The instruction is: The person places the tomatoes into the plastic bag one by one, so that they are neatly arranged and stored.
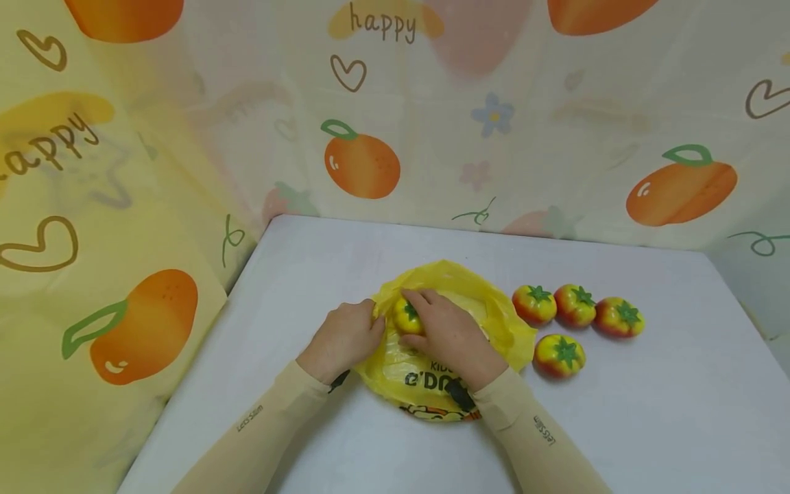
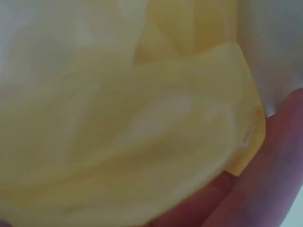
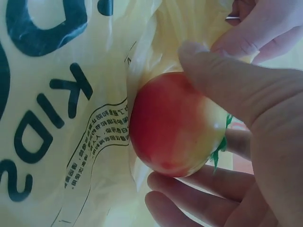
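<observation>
A yellow plastic bag (image 1: 432, 391) with dark printed letters lies spread on the table, its opening facing up. My left hand (image 1: 350, 337) pinches the bag's left rim; the left wrist view shows the yellow film (image 2: 142, 132) against the fingers. My right hand (image 1: 453, 336) holds a red-and-yellow toy tomato (image 3: 173, 125) with a green star-shaped calyx, thumb on one side and fingers on the other. The tomato sits over the left part of the bag's opening, near my left hand. In the right wrist view it lies right beside the printed film.
Several similar toy tomatoes (image 1: 560, 355) stand on the white table (image 1: 666, 412) just right of the bag. A curtain (image 1: 426, 151) printed with oranges and hearts hangs behind the table, and another one (image 1: 123, 226) along the left side.
</observation>
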Tool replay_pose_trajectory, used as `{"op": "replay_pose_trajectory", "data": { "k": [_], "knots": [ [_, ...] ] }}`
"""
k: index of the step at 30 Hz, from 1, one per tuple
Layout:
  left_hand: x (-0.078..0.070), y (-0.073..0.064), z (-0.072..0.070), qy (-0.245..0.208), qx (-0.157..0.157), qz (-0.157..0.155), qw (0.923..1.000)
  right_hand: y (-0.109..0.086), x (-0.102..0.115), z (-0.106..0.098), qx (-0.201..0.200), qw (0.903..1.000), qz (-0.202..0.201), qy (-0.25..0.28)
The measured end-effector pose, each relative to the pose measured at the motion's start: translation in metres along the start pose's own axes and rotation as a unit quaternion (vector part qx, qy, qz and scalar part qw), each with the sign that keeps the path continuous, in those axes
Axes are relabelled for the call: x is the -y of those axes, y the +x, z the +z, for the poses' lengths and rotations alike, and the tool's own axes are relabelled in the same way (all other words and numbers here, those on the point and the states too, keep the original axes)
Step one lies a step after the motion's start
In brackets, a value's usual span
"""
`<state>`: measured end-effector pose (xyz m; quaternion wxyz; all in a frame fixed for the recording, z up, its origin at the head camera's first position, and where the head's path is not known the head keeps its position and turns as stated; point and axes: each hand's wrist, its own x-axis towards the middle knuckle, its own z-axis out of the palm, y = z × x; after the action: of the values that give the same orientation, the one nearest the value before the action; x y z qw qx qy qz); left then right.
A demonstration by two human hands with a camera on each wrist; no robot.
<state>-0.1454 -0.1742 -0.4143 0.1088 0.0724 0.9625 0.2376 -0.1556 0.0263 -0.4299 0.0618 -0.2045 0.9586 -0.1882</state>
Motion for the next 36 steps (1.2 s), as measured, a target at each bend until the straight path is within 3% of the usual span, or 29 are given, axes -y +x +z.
{"op": "replay_pose_trajectory", "data": {
  "k": [8,14,24,30,36],
  "knots": [
    [-0.002,0.001,0.003,0.000,-0.003,0.004,1.0000,-0.014,-0.005,-0.013,-0.010,0.9998,0.016,-0.003],
    [-0.002,0.002,0.006,0.003,-0.008,0.008,0.9999,-0.048,-0.023,-0.041,-0.038,0.9987,0.034,-0.007],
    [-0.002,0.000,0.003,0.011,-0.002,-0.003,0.9999,-0.109,-0.071,-0.083,-0.105,0.9921,0.059,-0.037],
    [-0.001,0.000,0.003,0.015,-0.008,0.007,0.9998,-0.135,-0.100,-0.088,-0.087,0.9889,0.116,-0.029],
    [-0.002,-0.001,0.004,0.025,-0.019,0.022,0.9992,-0.146,-0.121,-0.078,-0.063,0.9853,0.155,-0.033]
  ]
}}
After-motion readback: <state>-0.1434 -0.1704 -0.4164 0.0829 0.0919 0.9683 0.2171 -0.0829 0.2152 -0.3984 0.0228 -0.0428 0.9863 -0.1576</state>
